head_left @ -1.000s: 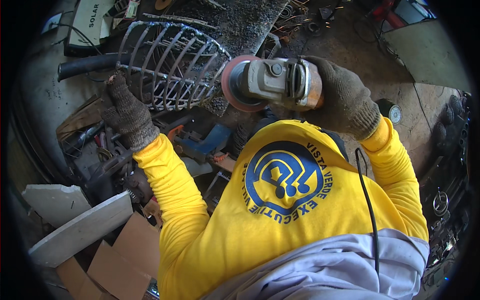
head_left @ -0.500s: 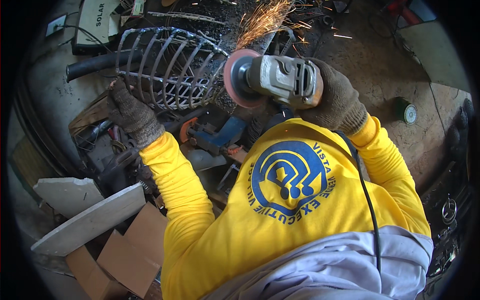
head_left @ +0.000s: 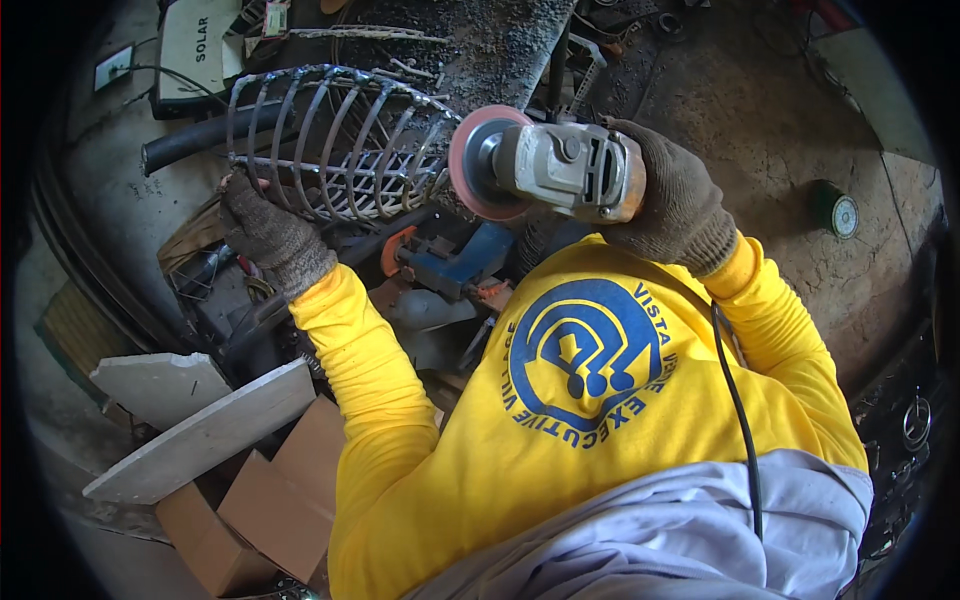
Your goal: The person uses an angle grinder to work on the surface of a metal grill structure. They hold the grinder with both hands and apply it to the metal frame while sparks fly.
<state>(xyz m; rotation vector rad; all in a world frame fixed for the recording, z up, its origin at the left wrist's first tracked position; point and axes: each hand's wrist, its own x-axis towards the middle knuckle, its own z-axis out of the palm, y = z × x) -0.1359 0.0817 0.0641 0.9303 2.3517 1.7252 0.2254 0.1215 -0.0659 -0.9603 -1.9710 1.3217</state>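
Gloved and busy, both hands are full: my left hand [head_left: 268, 232] is wrapped shut around the lower rim of the wire cage [head_left: 335, 145], which lies on its side over the cluttered tabletop [head_left: 480, 45], and my right hand [head_left: 672, 195] is clamped round the body of the angle grinder [head_left: 565, 170], with its pink disc [head_left: 478, 162] facing the cage's near end.

Starting at the left, my grip holds only one edge of the cage; if the disc bites a bar, the whole frame could twist or roll out of my fingers. The thin bars could also snag the disc and kick the grinder back toward my chest. I can't quite tell whether the disc is touching the wire or just beside it.

Further right, I'm running the grinder one-handed, so a kick would be hard to check. The black cord [head_left: 738, 400] trails across my yellow shirt [head_left: 560, 400], where it could catch my arm and tug the tool off line.
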